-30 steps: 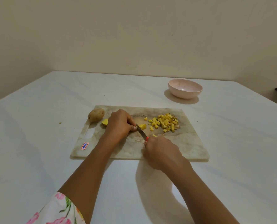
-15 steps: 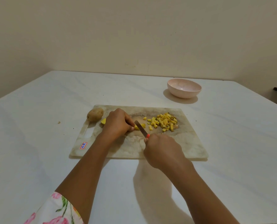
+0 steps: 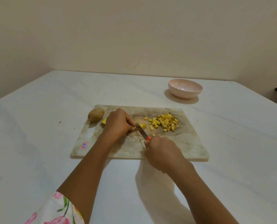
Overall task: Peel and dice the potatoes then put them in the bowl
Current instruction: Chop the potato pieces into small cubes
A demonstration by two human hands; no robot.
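Since half a second earlier the knife (image 3: pixel 140 129) had dipped from a slight lift back down to the cut end of the peeled potato piece (image 3: pixel 104 121); my hands had hardly shifted otherwise.

That piece lay on the left half of the cutting board (image 3: pixel 191 143), its long axis running roughly left to right. One yellow end showed past the left side of my left hand (image 3: pixel 118 122) and the other sat at my fingertips, with the middle hidden under the palm. The left fingers were curled down over it, pinning it to the board. The blade crossed that axis at a slant, its tip touching or just beside those fingertips; I could not tell which. A few fresh cubes (image 3: pixel 143 126) lay just right of the blade.

My right hand (image 3: pixel 162 151), nearer to me and to the right, was closed round the orange handle (image 3: pixel 148 138). The coming slice, as I judged it, turned on the left fingers backing leftward along the piece ahead of the blade.

Farther right on the board sat the diced pile (image 3: pixel 166 122). An unpeeled potato (image 3: pixel 96 114) rested at the board's far left corner. The pink bowl (image 3: pixel 185 94) stood beyond the board to the right, well apart from it on the white table (image 3: pixel 37 143), with nothing I could see in it. Dicing looked partly done.
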